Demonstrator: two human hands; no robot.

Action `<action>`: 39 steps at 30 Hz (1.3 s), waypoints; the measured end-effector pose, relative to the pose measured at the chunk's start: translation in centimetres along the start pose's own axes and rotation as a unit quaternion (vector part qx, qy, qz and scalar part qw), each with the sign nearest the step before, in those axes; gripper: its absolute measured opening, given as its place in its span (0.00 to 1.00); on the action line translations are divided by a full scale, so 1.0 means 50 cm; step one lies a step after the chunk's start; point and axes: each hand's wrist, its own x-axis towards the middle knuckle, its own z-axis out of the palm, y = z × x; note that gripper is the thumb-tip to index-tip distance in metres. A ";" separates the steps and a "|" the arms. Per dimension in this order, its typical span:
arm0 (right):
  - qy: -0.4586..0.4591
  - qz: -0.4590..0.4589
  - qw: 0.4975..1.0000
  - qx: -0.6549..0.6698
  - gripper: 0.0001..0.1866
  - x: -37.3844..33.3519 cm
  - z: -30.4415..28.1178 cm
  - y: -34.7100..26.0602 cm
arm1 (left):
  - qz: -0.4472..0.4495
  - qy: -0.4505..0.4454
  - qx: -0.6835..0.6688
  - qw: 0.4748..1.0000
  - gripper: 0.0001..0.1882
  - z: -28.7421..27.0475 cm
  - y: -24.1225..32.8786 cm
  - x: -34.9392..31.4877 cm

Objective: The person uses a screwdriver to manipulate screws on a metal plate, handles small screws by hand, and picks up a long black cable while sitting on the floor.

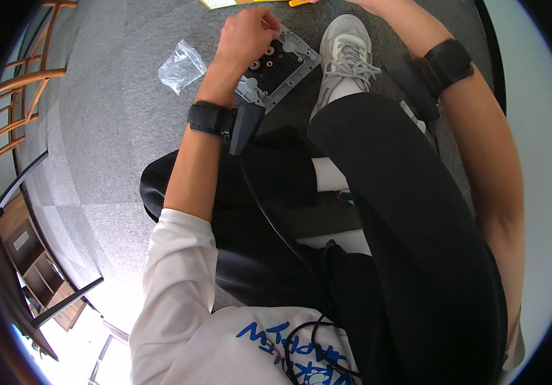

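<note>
A grey frame with a black perforated middle [280, 72] and several round metal fittings lies on the carpet, left of my shoe. Over its far left edge is my left hand [248, 37], fingers curled and thumb drawn in. What the fingertips pinch is hidden. My right hand [367, 4] is mostly cut off by the top edge. Its fingertips meet the end of a slim orange object [299, 2], whose kind I cannot make out. A crumpled clear plastic bag [182, 67] rests left of my left wrist.
Part of a yellow-edged sheet or package [218, 3] shows at the top. My grey-white shoe [346, 54] stands beside the frame, my bent knee [353, 122] nearer. Black straps with boxes sit on both forearms; a cable [263, 208] trails from the left one. Wooden chairs [28, 83] stand far left.
</note>
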 end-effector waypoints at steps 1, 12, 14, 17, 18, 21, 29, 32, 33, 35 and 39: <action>0.003 0.003 1.000 -0.003 0.12 -0.006 -0.006 -0.001 | 0.009 0.003 0.022 1.000 0.11 0.003 0.002 0.006; -0.021 0.016 0.999 -0.046 0.11 -0.028 0.001 0.026 | 0.043 0.011 0.085 0.995 0.09 0.005 0.006 0.011; -0.021 0.017 0.999 -0.040 0.11 -0.029 0.004 0.023 | 0.054 0.025 0.072 0.996 0.09 0.006 -0.016 0.012; -0.018 0.021 0.999 -0.030 0.11 -0.032 0.001 0.037 | 0.062 0.016 0.046 0.997 0.10 0.010 -0.019 0.011; -0.018 0.019 0.999 -0.025 0.11 -0.031 0.003 0.036 | 0.057 0.011 0.042 0.997 0.10 0.008 -0.017 0.009; -0.030 0.016 0.999 -0.028 0.11 -0.041 0.009 0.035 | 0.057 0.010 0.041 0.998 0.10 0.003 -0.016 0.000; -0.030 0.030 0.998 -0.044 0.12 -0.044 0.014 0.036 | 0.090 0.018 0.021 0.996 0.10 -0.002 -0.009 -0.011; -0.033 0.029 0.998 -0.040 0.11 -0.044 0.012 0.045 | 0.140 0.032 0.038 0.989 0.10 -0.002 -0.004 -0.010; -0.034 0.031 0.998 -0.036 0.11 -0.043 0.012 0.048 | 0.149 0.015 0.057 0.987 0.10 -0.004 -0.006 -0.007; -0.035 0.031 0.998 -0.035 0.11 -0.043 0.012 0.053 | 0.157 -0.003 0.075 0.985 0.10 -0.007 -0.009 -0.001; -0.034 0.041 0.998 -0.029 0.11 -0.048 0.014 0.056 | 0.173 -0.016 0.114 0.978 0.09 -0.001 -0.013 0.006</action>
